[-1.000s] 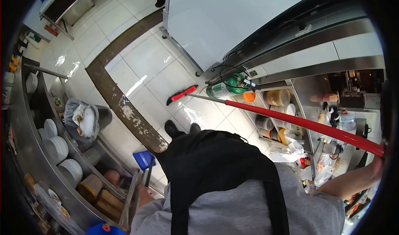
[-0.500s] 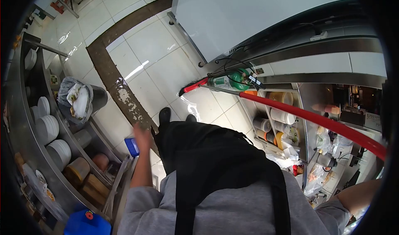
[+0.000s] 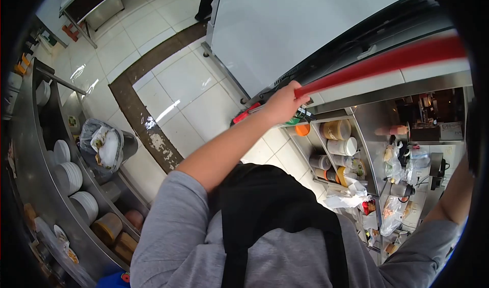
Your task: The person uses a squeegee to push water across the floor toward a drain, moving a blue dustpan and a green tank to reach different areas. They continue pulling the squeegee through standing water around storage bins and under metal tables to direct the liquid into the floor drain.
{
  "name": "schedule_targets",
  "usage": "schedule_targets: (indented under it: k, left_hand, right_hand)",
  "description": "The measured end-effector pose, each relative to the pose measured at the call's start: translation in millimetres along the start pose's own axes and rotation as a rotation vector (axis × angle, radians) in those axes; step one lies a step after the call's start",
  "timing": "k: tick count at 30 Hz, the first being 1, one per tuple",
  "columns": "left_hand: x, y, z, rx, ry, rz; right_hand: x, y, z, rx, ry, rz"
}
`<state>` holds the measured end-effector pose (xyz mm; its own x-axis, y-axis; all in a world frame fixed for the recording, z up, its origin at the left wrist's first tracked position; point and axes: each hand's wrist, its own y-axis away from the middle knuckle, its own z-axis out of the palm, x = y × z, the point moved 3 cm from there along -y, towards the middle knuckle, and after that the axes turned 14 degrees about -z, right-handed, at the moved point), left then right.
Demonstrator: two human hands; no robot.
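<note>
My left hand point(image 3: 283, 103) reaches across in front of me, its fingers closed round the lower part of a long red broom handle point(image 3: 377, 68). The handle slants up to the right, where it blurs and leaves the picture. Beyond my wrist, the broom's red head point(image 3: 245, 114) rests on the tiled floor, partly covered by my forearm. My right forearm point(image 3: 456, 194) rises at the right edge; its hand lies outside the view. A green container point(image 3: 293, 121) shows in part just behind my left hand.
A large white appliance point(image 3: 305, 28) stands ahead. To the right, a steel shelf unit point(image 3: 374, 150) holds tubs and bags. On the left are a lined bin point(image 3: 108, 148) with waste and a rack with stacked white plates point(image 3: 69, 178). Another person's leg point(image 3: 206, 2) shows at the far end.
My left hand has moved from low on the left, where it was empty, up and right onto the broom handle. The handle's upper part has swung upward; the broom head has shifted slightly.
</note>
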<state>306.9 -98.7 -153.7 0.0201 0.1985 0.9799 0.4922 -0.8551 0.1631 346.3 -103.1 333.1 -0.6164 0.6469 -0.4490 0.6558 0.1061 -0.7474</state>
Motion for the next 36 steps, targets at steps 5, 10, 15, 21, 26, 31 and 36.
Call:
schedule_targets:
  k: [5,10,15,21,26,31,36]
  left_hand:
    - [-7.1,-7.8,-42.7,-0.083,-0.368,-0.038]
    - [0.3,21.1,-78.7,-0.206,-0.404,-0.251]
    - [36.7,44.2,-92.4,-0.277,-0.004,-0.154]
    - [47.6,20.4,-66.7,-0.492,-0.082,-0.14]
    - [89.1,2.3,-0.7,-0.424,-0.885,0.246]
    - [50.7,-26.9,90.2,-0.999,-0.847,0.775]
    - [12.1,-9.5,126.6,-1.712,-0.786,0.398]
  right_hand:
    - [19.9,-11.2,46.6,-0.063,0.022,0.028]
    - [19.1,-12.3,61.0,-0.064,0.001,0.033]
    - [12.1,-8.0,51.6,-0.02,-0.045,0.033]
    - [-4.3,19.5,11.0,0.07,-0.105,0.019]
    - [-38.0,76.2,-39.4,0.167,-0.22,-0.043]
    - [-101.4,140.1,-67.3,0.187,-0.332,-0.087]
    - [-195.5,174.4,-46.4,0.347,-0.408,0.156]
